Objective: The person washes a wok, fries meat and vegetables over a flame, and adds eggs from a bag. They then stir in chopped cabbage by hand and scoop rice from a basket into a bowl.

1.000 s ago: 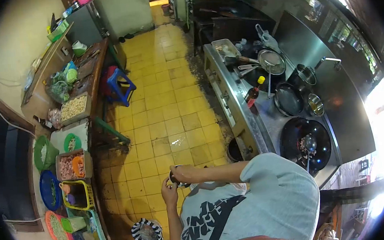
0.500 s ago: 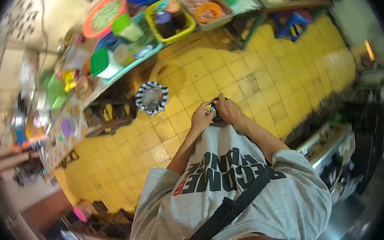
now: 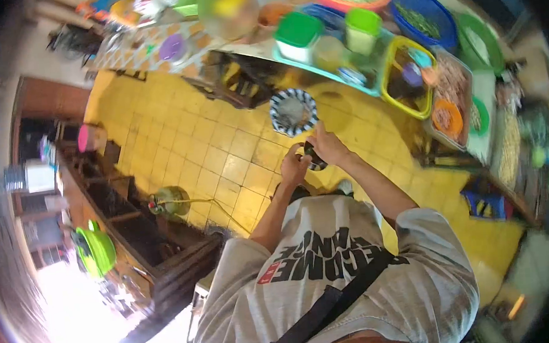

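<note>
In front of my grey shirt (image 3: 324,225), my two hands meet around a small dark round object (image 3: 312,150) whose kind I cannot make out. My left hand (image 3: 294,165) is closed at its left edge, thumb and fingers bent in. My right hand (image 3: 327,145) is wrapped over its right side, index finger pointing forward. Both hands hide much of the object. Just beyond them on the floor stands a round bin with a black-and-white striped liner (image 3: 293,113). Its inside looks pale and greyish.
Ahead is a table with a green-lidded tub (image 3: 299,35), a yellow basin (image 3: 407,77) and an orange bowl (image 3: 446,118). A gas cylinder (image 3: 170,202) with a hose stands on the yellow tiled floor (image 3: 174,128), beside a dark wooden counter (image 3: 106,204). A blue stool (image 3: 487,206) sits at the right.
My view has swung left, bringing the gas cylinder and the wooden counter into sight. The striped bin now appears nearer my hands, which still hold the dark round object together.
</note>
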A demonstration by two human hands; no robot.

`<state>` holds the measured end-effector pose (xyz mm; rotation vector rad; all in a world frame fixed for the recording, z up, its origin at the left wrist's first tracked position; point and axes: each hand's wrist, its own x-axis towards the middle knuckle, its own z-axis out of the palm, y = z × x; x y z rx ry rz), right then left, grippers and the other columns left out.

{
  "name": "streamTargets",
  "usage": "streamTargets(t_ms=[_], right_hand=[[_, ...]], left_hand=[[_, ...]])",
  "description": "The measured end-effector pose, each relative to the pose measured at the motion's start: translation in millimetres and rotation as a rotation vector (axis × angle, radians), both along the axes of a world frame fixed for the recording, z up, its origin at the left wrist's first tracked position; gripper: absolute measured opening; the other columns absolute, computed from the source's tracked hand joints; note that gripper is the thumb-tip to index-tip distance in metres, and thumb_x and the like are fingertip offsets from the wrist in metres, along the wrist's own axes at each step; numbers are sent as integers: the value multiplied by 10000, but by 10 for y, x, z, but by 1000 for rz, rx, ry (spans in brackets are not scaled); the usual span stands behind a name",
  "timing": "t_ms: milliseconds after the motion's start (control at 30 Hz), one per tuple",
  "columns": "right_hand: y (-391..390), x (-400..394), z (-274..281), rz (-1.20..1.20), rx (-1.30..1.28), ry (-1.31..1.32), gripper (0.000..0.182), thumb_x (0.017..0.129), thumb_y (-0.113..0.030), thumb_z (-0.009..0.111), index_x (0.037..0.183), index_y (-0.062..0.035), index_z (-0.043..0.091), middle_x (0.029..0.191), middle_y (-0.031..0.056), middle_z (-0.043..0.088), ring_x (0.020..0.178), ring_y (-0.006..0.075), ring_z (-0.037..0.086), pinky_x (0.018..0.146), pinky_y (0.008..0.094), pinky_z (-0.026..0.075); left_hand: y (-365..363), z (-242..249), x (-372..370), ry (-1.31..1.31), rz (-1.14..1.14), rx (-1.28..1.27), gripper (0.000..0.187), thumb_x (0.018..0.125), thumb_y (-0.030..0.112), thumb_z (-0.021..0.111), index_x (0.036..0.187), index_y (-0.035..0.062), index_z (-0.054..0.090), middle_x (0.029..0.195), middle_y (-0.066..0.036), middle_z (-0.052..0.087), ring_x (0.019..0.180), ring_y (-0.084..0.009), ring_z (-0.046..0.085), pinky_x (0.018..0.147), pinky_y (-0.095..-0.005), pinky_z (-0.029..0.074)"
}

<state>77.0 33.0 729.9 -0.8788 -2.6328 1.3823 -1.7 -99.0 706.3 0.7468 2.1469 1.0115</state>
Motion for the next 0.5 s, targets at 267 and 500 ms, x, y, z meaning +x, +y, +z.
streamTargets(t_ms=[267, 500], right_hand=[[127, -1179, -536, 1, -73, 169, 320, 876, -215, 466, 1061, -28, 284, 801, 192, 568, 705, 395, 569, 607, 437, 456], [579, -1682, -1379, -304, 145, -25, 572, 764, -366, 596, 1155, -44, 331, 902, 201, 572, 808, 331, 591, 660, 402, 482]], left_hand=[[-232, -105, -1131, -36, 221, 101, 412, 701, 243, 582, 1085, 101, 531, 630, -133, 601, 594, -272, 588, 564, -362, 451], [-972, -626, -2412, 35, 284, 98, 416, 724, 238, 603, 1100, 84, 514, 692, -148, 616, 656, -258, 603, 613, -353, 461]])
